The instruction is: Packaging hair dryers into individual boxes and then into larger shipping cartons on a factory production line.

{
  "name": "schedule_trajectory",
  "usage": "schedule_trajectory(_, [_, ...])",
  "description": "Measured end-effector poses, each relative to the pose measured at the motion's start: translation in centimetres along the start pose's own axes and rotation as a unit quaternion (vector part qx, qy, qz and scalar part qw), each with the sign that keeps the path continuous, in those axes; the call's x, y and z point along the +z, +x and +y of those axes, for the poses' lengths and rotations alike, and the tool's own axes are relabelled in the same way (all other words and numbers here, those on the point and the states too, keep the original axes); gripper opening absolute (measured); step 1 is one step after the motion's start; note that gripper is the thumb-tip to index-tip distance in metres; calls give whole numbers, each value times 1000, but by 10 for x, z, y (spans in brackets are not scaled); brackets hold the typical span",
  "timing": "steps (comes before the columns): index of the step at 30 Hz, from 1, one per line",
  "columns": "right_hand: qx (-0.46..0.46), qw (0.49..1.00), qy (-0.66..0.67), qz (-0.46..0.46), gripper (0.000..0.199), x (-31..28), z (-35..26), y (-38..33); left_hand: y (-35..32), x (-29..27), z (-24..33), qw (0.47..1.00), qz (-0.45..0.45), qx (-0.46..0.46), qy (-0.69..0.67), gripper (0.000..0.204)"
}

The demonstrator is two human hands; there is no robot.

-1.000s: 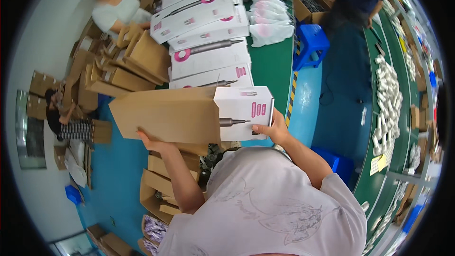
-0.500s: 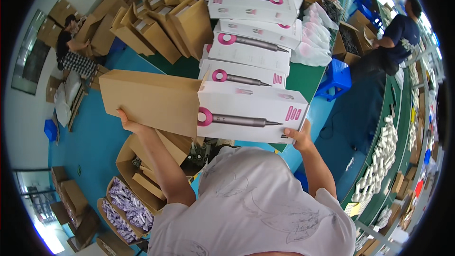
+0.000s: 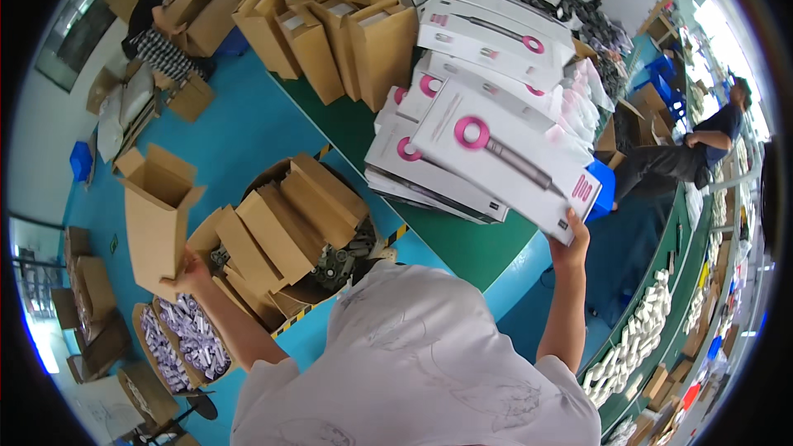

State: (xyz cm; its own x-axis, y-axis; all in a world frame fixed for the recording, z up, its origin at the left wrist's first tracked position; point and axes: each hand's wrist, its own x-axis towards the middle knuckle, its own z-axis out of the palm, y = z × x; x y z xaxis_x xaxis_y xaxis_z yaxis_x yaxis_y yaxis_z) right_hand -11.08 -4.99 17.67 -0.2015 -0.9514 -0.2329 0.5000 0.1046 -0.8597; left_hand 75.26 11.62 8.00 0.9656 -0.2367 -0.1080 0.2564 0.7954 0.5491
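White box: over the right part of the scene, above a pile of white boxes (image 3: 438,173) on the green surface (image 3: 496,254); whether it touches the pile I cannot tell.
Box's long axis: slanting from far left to near right, printed hair-dryer picture facing up.
Right hand (image 3: 570,246): clamped on the near right end of the white box (image 3: 512,161), fingers on top visible, those beneath hidden; the box extends far and left from these fingers.
Nearer hand: the right; the left is well apart from the box.
Left hand (image 3: 195,274): clamped on the lower right side of a brown carton (image 3: 157,235), part of its grip hidden.
Brown carton: well left of the white box, roughly upright, flaps spread, open mouth toward the far side.
Between them: a bin of brown cartons (image 3: 281,231), near the left forearm.
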Motion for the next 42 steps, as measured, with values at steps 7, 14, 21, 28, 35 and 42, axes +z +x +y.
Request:
schedule_trajectory(7, [75,997,15,-6,48,48,31,134,-22,-102,-5,991,126,21,25,86])
schedule_trajectory(14, [18,958,-235,166,71,32,65,180,-131,-238,4,936,343,64,38,86])
schedule_trajectory(21, [-106,762,-617,166,86,30,58,181,-224,-302,-23,833,551,-28,27,86])
schedule_trajectory(28, [-278,619,-697,231,71,10,24,160,-129,-308,-20,855,512,54,-59,84])
schedule_trajectory(35, [-290,640,-670,239,50,34,0,139,22,-257,11,856,341,-378,87,106])
schedule_trajectory(42, [-367,652,-628,214,29,40,45,21,45,-72,-241,851,-142,-268,428,63])
